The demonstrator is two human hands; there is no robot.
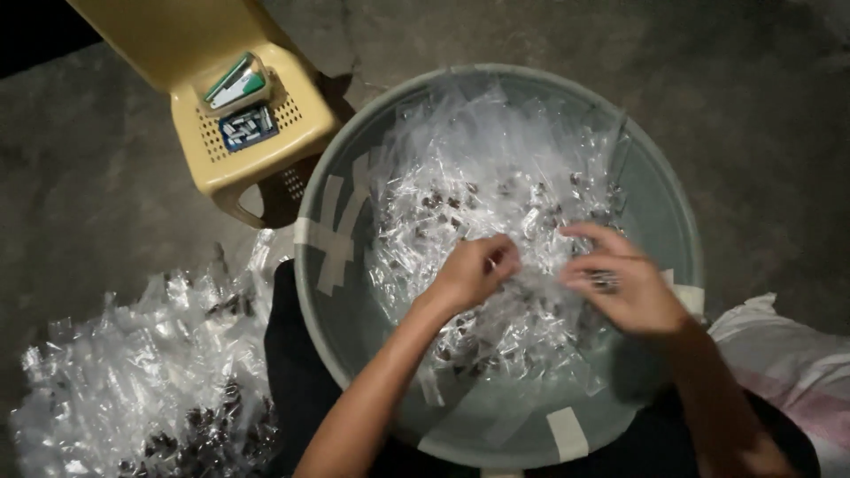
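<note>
A large grey plastic basin [660,204] patched with strips of tape sits on my lap, filled with a heap of small clear plastic packets [478,168] holding dark bits. My left hand [474,270] is over the middle of the heap, fingers curled and pinching at a clear packet. My right hand [624,283] is just to the right of it, fingers closed around a small packet with dark contents. The two hands nearly touch above the pile.
A yellow plastic chair [204,150] stands at the upper left with small boxes [239,106] on its seat. A pile of clear packets [142,372] lies on the concrete floor at lower left. A white sack [788,363] rests at the right.
</note>
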